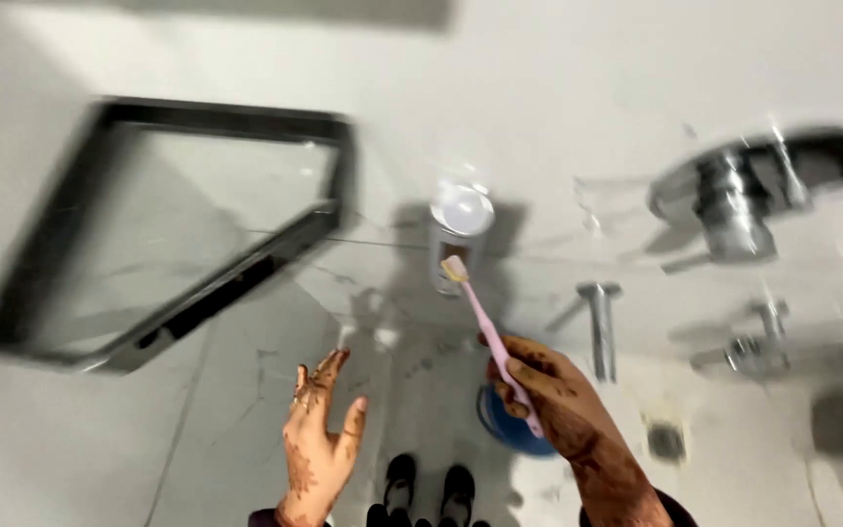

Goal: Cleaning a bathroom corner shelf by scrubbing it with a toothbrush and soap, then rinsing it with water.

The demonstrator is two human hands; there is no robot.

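Note:
My right hand [553, 395] grips a pink toothbrush [485, 327] by its handle, bristle head raised toward a white-capped cylindrical container [461, 234] fixed on the wall. My left hand [319, 444] is held out flat with fingers spread, palm away from me, holding nothing. Both hands carry dark henna patterns. The whole view is motion-blurred.
A black-framed glass corner shelf [197, 215] juts from the wall at left. Chrome taps and a mixer valve [734, 200] are at right, with a spout [599, 327] below. A blue bucket [514, 429], a floor drain [665, 441] and my black shoes [426, 488] lie below.

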